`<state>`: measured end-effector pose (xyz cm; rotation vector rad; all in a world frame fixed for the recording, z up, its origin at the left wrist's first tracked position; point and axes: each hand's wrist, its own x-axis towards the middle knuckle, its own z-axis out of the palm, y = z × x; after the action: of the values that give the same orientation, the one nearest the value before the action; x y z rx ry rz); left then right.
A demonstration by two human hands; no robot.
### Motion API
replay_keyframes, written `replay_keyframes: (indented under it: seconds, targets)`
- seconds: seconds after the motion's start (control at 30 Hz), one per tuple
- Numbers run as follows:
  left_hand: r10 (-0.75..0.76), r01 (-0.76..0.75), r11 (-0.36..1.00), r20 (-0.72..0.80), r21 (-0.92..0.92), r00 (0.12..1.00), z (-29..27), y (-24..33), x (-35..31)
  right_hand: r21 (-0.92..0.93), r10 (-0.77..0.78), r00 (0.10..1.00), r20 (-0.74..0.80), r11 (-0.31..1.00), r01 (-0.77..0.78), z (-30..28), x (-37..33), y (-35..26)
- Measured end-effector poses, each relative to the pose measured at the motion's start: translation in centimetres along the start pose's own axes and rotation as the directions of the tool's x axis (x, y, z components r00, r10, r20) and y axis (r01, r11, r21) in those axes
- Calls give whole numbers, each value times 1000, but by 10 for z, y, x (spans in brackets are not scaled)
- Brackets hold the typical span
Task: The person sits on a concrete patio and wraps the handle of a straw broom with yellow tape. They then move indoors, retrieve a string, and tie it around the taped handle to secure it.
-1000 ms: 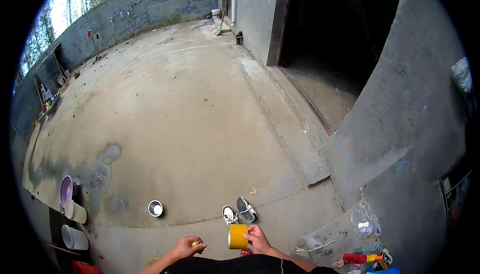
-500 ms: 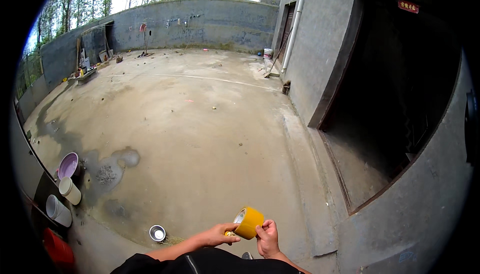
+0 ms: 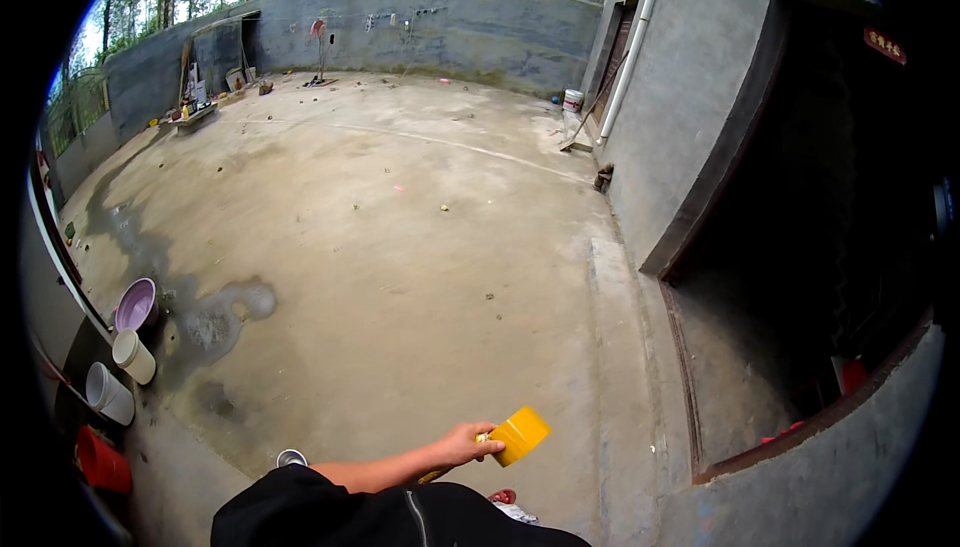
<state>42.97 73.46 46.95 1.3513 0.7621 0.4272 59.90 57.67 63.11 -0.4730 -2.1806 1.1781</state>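
Note:
In my left hand (image 3: 468, 444) is a wide roll of yellow tape (image 3: 524, 435), gripped at its left side and held out in front of my dark clothing. The fingers are closed, and a small pale and yellow bit shows by the thumb. Another narrow yellowish thing (image 3: 434, 475) peeks out below the wrist, mostly hidden. My right hand is out of view. Beyond the left forearm, a small metal bowl (image 3: 291, 458) sits on the concrete, partly cut off by my sleeve.
Along the left stand a purple basin (image 3: 136, 304), a cream bucket (image 3: 134, 357), a white bucket (image 3: 110, 394) and a red bucket (image 3: 103, 459). A dark doorway (image 3: 790, 227) opens on the right, with a low step (image 3: 625, 367) before it. A grey wall (image 3: 430, 32) closes the yard.
My right hand has left the tape roll and gone out of view. The left hand still holds the roll, now turned and slightly farther right. The view has shifted.

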Motion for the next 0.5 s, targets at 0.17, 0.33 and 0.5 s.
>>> replay_keyframes:
  seconds: [0.17,0.33,0.5]
  targets:
    - [15,-15,1000,-48,1,999,35,29,90,163,401,854,333,867,-471,-107,-117,79]
    - [10,9,991,-137,136,990,92,67,221,-465,943,331,-42,275,-841,-257,-229,92]
    - [7,26,971,-139,238,990,174,109,347,-27,-22,983,-185,999,17,-333,-222,11]
